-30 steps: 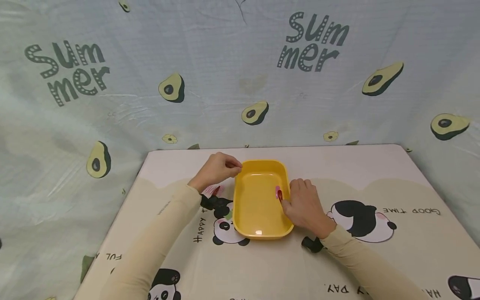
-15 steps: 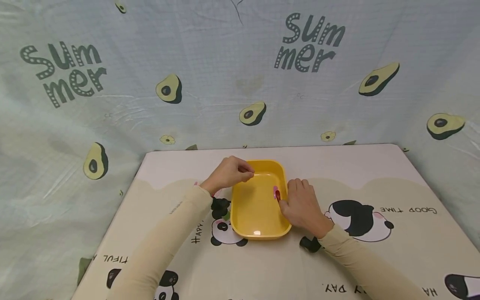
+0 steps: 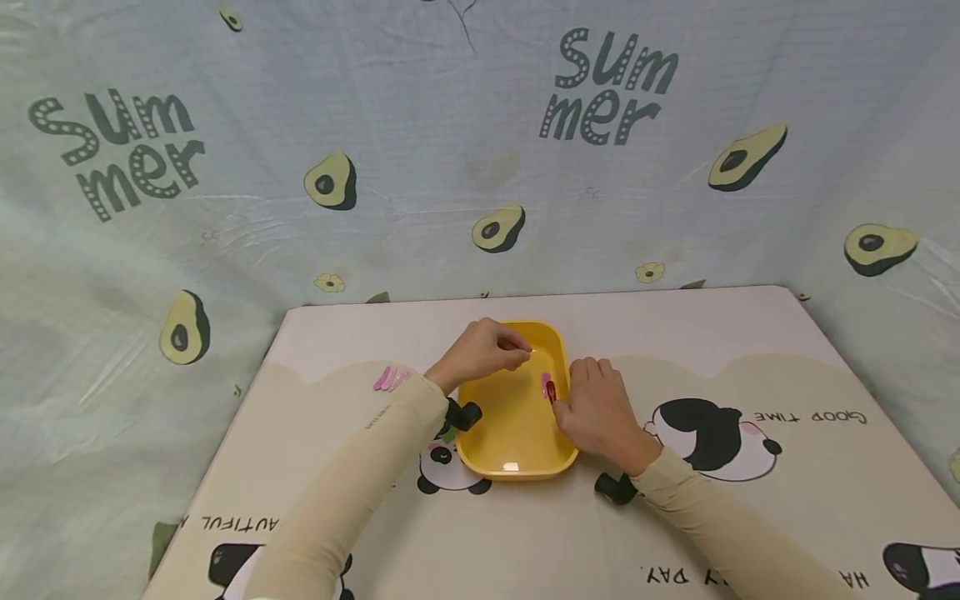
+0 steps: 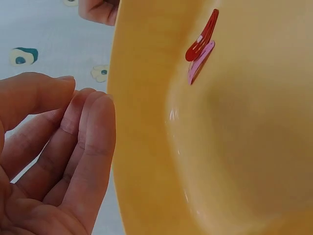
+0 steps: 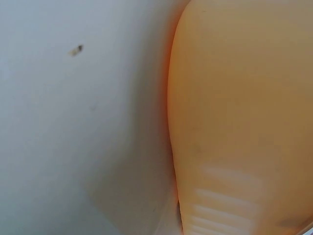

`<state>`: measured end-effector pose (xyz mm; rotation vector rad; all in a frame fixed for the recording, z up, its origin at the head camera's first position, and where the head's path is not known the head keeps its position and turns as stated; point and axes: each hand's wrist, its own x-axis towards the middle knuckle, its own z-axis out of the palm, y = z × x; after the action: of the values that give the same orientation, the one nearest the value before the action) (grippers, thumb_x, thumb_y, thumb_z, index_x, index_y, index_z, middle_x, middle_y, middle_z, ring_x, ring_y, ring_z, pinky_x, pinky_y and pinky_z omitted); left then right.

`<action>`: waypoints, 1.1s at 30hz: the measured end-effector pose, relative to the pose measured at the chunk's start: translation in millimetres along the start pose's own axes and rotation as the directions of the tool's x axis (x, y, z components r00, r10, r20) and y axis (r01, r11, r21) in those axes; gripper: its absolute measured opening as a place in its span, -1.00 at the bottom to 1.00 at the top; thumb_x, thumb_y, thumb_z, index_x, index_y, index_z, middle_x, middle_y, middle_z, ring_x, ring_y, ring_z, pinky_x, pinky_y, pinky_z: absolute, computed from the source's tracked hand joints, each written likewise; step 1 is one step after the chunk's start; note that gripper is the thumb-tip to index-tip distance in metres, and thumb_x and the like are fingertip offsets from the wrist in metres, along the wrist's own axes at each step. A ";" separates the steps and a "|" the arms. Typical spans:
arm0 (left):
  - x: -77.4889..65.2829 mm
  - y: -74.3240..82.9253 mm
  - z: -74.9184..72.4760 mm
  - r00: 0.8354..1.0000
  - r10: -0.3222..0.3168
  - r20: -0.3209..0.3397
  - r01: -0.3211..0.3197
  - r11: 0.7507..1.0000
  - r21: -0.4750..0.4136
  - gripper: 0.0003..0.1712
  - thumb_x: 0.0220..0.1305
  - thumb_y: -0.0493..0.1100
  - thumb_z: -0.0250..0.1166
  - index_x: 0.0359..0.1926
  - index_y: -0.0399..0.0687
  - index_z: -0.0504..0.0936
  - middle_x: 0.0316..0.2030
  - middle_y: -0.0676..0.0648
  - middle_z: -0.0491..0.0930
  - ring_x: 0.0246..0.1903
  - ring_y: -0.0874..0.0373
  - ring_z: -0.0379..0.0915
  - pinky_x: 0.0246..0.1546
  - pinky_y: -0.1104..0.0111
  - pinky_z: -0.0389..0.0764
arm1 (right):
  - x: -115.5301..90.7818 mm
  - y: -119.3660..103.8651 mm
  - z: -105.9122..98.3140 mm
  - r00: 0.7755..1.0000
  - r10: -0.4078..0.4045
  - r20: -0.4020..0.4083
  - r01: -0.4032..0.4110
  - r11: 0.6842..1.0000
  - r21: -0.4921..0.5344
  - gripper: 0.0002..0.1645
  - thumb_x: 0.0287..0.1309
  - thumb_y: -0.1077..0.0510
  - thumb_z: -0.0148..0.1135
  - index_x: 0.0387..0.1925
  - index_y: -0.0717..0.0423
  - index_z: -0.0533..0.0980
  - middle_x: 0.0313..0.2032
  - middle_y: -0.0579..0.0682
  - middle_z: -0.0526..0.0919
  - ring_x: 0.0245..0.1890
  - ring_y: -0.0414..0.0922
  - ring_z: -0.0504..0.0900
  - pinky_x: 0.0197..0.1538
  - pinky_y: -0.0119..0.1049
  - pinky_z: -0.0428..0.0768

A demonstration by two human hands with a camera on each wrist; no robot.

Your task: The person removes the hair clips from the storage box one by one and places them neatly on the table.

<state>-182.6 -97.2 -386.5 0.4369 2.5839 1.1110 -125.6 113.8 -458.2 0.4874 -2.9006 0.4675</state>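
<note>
A yellow plastic tray (image 3: 498, 442) stands on the table. Inside it, by the right wall, lie a red snap hair clip (image 4: 202, 39) and a pink hair clip (image 4: 201, 63), overlapping. My left hand (image 3: 483, 354) is over the far left part of the tray, thumb and fingertips drawn together in a pinch; I cannot tell whether something small is between them. My right hand (image 3: 602, 412) grips the tray's right rim, thumb on the inner side and fingers outside. In the right wrist view the tray's yellow side (image 5: 244, 107) fills the right half.
Several slim pink pieces (image 3: 390, 378) lie on the table left of the tray, near the left sleeve. The panda-print tablecloth (image 3: 480, 533) covers the table. An avocado-print curtain (image 3: 420, 208) hangs behind its far edge.
My left hand has moved right, from the tray's left rim to over its inside, uncovering pink pieces on the table. The right hand keeps its grip on the rim.
</note>
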 end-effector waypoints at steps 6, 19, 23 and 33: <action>7.4 -4.7 9.9 1.000 0.011 -0.001 -0.011 1.000 -0.005 -0.76 0.39 -0.10 0.37 -0.04 -0.10 0.79 -0.18 -0.08 0.81 -0.25 0.13 0.75 -0.01 0.28 0.74 | -0.2 -0.3 0.5 0.999 -0.030 -0.024 0.030 1.000 0.005 -0.64 0.16 0.05 0.21 -0.20 0.27 0.42 -0.38 0.06 0.34 -0.26 0.03 0.28 -0.16 -0.16 0.21; 15.9 -5.9 23.3 0.997 -0.062 0.034 0.064 0.996 -0.059 -0.78 0.39 -0.08 0.37 -0.10 -0.10 0.80 -0.22 -0.08 0.79 -0.27 0.15 0.70 -0.07 0.33 0.73 | 0.5 0.9 2.2 0.998 -0.043 -0.040 0.043 0.999 0.002 -0.65 0.13 0.05 0.22 -0.23 0.25 0.40 -0.41 0.05 0.33 -0.28 0.02 0.27 -0.17 -0.18 0.19; 17.8 -6.1 28.2 0.997 -0.060 0.046 0.064 0.995 -0.074 -0.76 0.41 -0.07 0.34 -0.08 -0.10 0.80 -0.21 -0.06 0.79 -0.26 0.16 0.70 -0.06 0.32 0.73 | 0.3 1.1 2.8 0.997 -0.051 -0.055 0.051 0.999 0.004 -0.67 0.12 0.06 0.23 -0.25 0.25 0.40 -0.42 0.05 0.32 -0.30 0.02 0.27 -0.19 -0.19 0.18; 24.6 -10.9 40.6 0.993 -0.080 0.087 0.086 0.993 -0.075 -0.72 0.46 -0.08 0.27 -0.18 -0.16 0.81 -0.37 -0.08 0.75 -0.37 0.17 0.58 -0.24 0.46 0.62 | 0.0 2.0 1.7 0.997 -0.050 -0.063 0.051 0.999 0.004 -0.69 0.13 0.08 0.22 -0.25 0.25 0.40 -0.41 0.06 0.33 -0.30 0.03 0.28 -0.19 -0.19 0.18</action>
<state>-191.3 -68.5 -425.0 0.3471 2.4529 1.1364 -126.5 115.1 -460.4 0.5357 -2.8207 0.4755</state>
